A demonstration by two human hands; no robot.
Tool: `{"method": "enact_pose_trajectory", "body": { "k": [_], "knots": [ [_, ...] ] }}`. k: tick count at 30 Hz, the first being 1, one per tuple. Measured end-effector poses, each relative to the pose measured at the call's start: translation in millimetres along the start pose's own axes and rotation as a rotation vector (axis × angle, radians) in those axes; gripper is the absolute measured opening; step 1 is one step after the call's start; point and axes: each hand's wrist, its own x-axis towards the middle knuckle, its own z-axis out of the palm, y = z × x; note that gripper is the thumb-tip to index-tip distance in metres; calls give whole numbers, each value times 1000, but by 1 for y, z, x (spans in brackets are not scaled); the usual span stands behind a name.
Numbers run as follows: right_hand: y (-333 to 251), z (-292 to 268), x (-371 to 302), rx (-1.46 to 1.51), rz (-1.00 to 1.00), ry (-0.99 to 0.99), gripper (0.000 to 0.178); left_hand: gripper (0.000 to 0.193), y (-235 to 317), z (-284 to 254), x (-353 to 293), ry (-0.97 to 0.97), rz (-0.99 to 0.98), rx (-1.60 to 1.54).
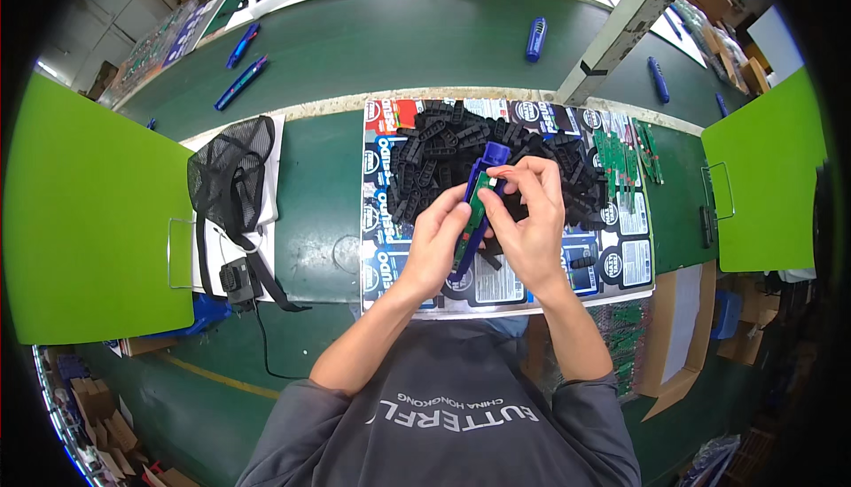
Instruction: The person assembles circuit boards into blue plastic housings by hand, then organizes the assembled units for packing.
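My left hand (434, 246) grips a long blue plastic housing (496, 152), tilted with its wide end away from me. A narrow green circuit board (478, 210) lies along the open housing. My right hand (534, 230) is closed at the board's far end, thumb against the board and fingertips at a thin reddish wire (503, 171). Just beyond both hands spreads a heap of small black plastic parts (425, 155), on a printed sheet (376, 261). To its right lie several narrow green circuit boards (618, 163).
On the conveyor (390, 39) beyond lie several blue housings (536, 39). A black mesh bag (230, 168) and a small black device (238, 279) with a cable are at the left. Green panels (97, 212) flank both sides. An open carton (681, 336) stands at the lower right.
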Motion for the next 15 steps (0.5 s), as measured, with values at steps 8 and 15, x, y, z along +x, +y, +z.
{"method": "enact_pose_trajectory", "body": {
  "k": [8, 15],
  "knots": [
    [0, 6, -7, 118, 187, 69, 42, 40, -7, 5, -4, -7, 135, 113],
    [13, 13, -7, 432, 342, 33, 53, 38, -11, 7, -3, 80, 184, 270]
  ]
}}
